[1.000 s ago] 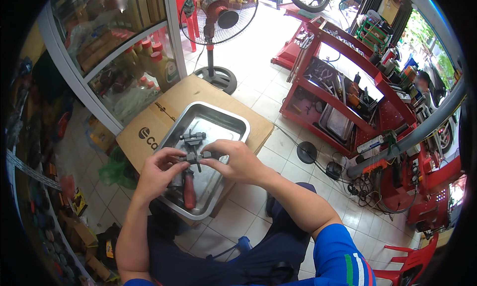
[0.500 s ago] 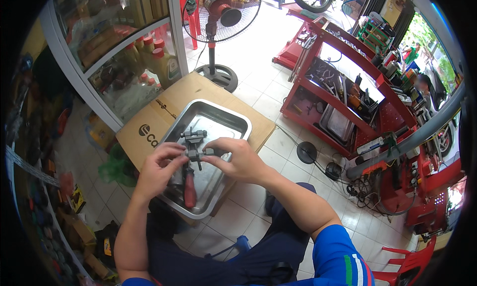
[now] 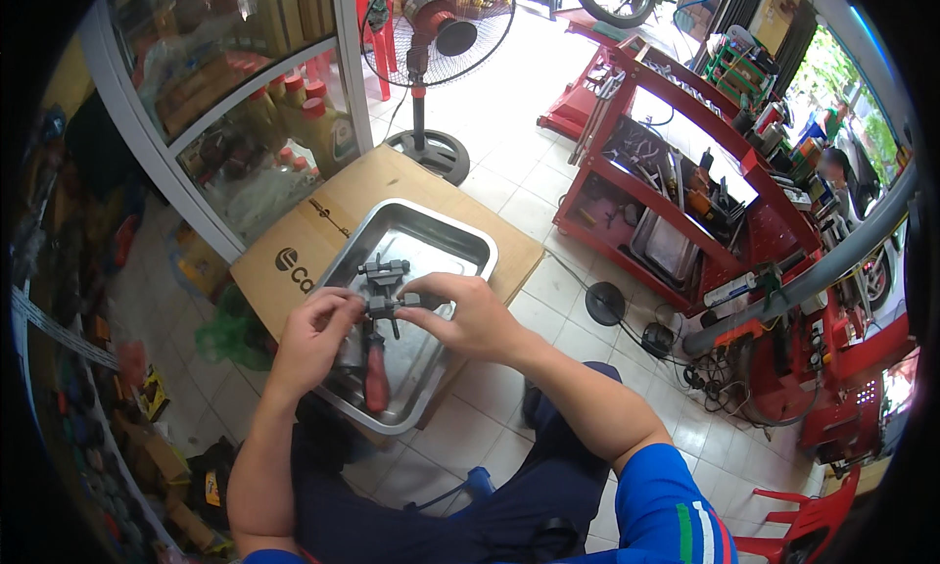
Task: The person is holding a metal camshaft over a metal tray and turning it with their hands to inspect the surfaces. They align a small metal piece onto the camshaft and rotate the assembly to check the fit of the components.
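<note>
Between finger and thumb, my right hand (image 3: 468,317) grips a dark metal bolted block tool (image 3: 384,306), which has a thin cross bar, above a steel tray (image 3: 477,239). At the tool's left end, the fingers of my left hand (image 3: 318,331) are pinched together; anything between them is hidden. A similar dark metal tool (image 3: 383,268) lies in the tray just beyond. Below my hands rests a screwdriver (image 3: 375,376) with a red handle. A grey cylindrical part (image 3: 350,352) sits beside it, partly covered by my left hand.
The tray stands on a cardboard box (image 3: 264,256). Behind it is a standing fan (image 3: 419,94), with a glass cabinet (image 3: 259,123) to the left. On the right are a red tool cart (image 3: 676,187) and cables (image 3: 720,373) on the tiled floor.
My left fingers have curled in and drawn slightly left and down at the tool's end. My right hand keeps its grip on the tool, almost unmoved.
</note>
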A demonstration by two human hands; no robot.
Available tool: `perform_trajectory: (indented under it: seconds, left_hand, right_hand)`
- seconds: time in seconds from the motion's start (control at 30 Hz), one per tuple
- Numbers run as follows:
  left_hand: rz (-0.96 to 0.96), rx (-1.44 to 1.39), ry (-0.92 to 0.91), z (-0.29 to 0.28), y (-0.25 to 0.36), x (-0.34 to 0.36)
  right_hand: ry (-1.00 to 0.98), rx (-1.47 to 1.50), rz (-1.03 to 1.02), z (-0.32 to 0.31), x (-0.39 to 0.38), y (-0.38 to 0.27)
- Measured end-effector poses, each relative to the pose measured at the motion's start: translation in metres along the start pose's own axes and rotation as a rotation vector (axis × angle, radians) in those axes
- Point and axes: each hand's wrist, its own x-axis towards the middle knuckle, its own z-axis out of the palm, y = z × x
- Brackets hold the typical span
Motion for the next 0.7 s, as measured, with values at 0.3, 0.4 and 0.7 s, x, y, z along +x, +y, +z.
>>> perform_trajectory:
  seconds: [0.3,0.4,0.7]
  left_hand:
    - [0.044,0.005,-0.061,0.002,0.0,0.002]
    - [0.098,-0.188,-0.019,0.009,0.0,-0.002]
    - [0.039,-0.264,-0.037,0.008,-0.003,0.0]
  right_hand:
    - [-0.004,-0.024,-0.004,-0.003,-0.004,0.001]
    - [-0.033,-0.049,-0.028,-0.005,-0.004,-0.002]
    - [-0.035,-0.037,-0.029,-0.004,-0.003,-0.004]
